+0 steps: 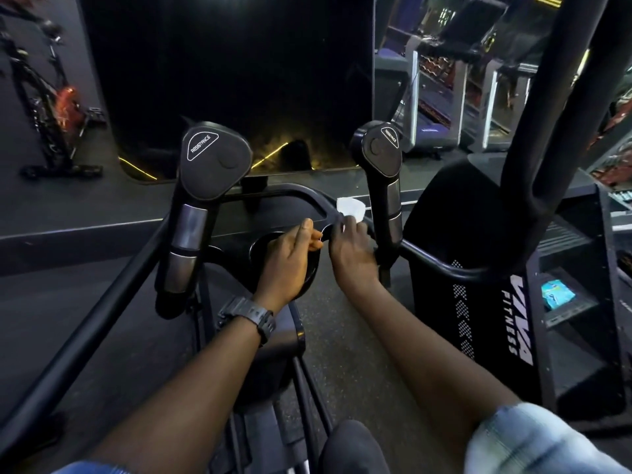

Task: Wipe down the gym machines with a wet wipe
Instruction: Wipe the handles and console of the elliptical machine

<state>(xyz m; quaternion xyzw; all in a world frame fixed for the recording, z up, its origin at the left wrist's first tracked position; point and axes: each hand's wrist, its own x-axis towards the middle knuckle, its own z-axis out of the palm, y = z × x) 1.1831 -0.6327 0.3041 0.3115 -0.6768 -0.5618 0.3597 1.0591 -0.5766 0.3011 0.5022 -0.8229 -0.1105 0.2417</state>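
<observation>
A black gym machine stands in front of me, with a curved frame bar [301,196] running between two upright handles marked RESISTANCE, one on the left [213,159] and one on the right [379,148]. My right hand [352,249] grips a white wet wipe [350,207] wrapped round that bar, just left of the right handle's stem. My left hand [290,258], with a dark watch on the wrist, holds the bar right beside it, its fingers curled over the tube. A round black cup recess [263,241] lies partly under the left hand.
A black Viva Fitness housing [478,302] and a thick black loop bar [533,131] stand on the right. A blue wipe packet [557,295] lies on a step at the right. A spin bike [51,111] is far left, treadmills [444,97] at back right.
</observation>
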